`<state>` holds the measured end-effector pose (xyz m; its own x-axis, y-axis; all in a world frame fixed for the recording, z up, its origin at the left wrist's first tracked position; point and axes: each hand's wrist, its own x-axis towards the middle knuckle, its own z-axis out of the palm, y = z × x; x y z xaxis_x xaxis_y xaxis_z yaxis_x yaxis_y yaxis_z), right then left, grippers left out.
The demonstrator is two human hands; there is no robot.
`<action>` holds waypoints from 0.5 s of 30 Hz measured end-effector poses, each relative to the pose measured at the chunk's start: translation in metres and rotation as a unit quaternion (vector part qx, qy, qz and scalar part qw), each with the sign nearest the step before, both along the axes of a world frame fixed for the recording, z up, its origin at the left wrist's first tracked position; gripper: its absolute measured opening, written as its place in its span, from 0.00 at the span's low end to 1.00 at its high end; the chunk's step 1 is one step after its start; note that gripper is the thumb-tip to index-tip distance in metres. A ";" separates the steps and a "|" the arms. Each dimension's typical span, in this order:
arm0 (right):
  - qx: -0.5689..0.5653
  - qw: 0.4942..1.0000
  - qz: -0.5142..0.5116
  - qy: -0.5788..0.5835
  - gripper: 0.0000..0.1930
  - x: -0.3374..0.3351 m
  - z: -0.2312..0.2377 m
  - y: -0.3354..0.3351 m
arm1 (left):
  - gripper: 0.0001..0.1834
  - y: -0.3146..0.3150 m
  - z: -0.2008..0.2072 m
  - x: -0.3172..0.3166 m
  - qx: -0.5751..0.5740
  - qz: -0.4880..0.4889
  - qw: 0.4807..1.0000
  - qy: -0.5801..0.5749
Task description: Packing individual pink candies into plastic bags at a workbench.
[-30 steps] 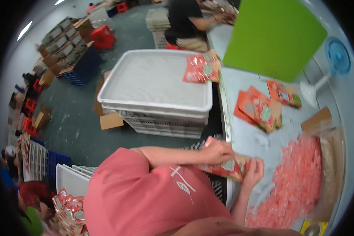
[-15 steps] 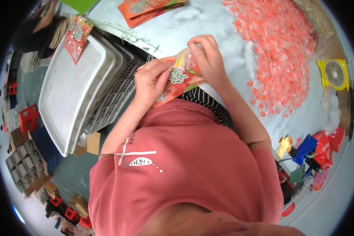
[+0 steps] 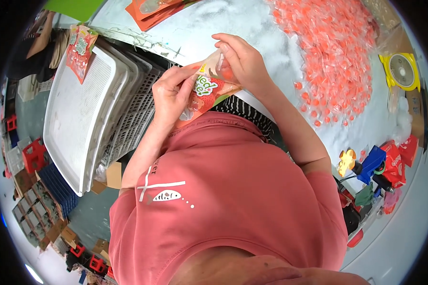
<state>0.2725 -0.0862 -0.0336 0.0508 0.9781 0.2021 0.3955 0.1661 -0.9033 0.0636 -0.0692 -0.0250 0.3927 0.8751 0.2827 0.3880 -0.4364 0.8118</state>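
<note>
My left hand (image 3: 172,94) pinches a red and orange printed pouch (image 3: 203,90) near its upper left edge, thumb against fingers. At the pouch's upper right end my right hand (image 3: 246,64) grips it with bent fingers and thumb. The pouch is held tilted close in front of my waist. Between the hands, its clear plastic part shows something reddish inside, partly hidden by my right fingers. To the right on the table lies a large heap of clear-wrapped red candies (image 3: 335,61).
Stacked white plastic trays (image 3: 76,123) stand at left, with a filled pouch (image 3: 81,50) on the top one's far corner. Flat red pouches (image 3: 150,14) lie at the table's far side. A yellow fan (image 3: 400,71) stands at far right. A person's arm (image 3: 42,33) shows at far left.
The whole view has shifted a little. Both hands have risen slightly up and left in the picture with the pouch, and my right fingers have straightened somewhat at its upper end.
</note>
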 end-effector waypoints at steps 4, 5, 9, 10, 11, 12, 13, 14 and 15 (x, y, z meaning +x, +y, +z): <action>-0.088 0.988 0.058 0.116 0.17 -0.004 0.010 -0.001 | 0.06 0.000 0.001 0.004 -0.024 -0.009 1.000 -0.017; -0.088 0.988 0.056 0.116 0.17 -0.004 0.016 -0.002 | 0.06 0.000 0.001 0.004 -0.025 -0.010 1.000 -0.016; -0.004 0.981 0.026 0.193 0.17 0.005 0.039 -0.007 | 0.06 0.001 -0.011 -0.001 0.013 0.000 0.998 -0.063; 0.043 0.991 0.001 0.130 0.17 0.011 0.042 -0.010 | 0.06 0.002 -0.013 -0.002 0.024 0.006 0.997 -0.067; 0.043 0.991 0.001 0.129 0.17 0.017 0.043 -0.018 | 0.06 0.002 -0.012 -0.001 0.025 0.005 0.997 -0.068; 0.087 0.996 0.013 0.010 0.16 0.022 0.044 -0.027 | 0.06 0.001 -0.009 0.000 0.036 0.012 0.997 -0.060; 0.129 0.985 0.026 -0.110 0.16 0.023 0.046 -0.035 | 0.06 0.001 -0.008 0.000 0.047 0.020 0.997 -0.052; 0.129 0.985 0.024 -0.110 0.16 0.016 0.050 -0.043 | 0.06 0.002 -0.009 0.000 0.047 0.019 0.997 -0.051; 0.078 0.991 0.029 -0.106 0.17 0.004 0.057 -0.052 | 0.07 0.001 -0.009 0.000 0.050 0.021 0.997 -0.055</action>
<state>0.2764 -0.1381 0.0229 -0.0643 0.9344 0.3504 0.5586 0.3247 -0.7632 0.0637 -0.0687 -0.0340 0.3172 0.8554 0.4096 0.3182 -0.5028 0.8037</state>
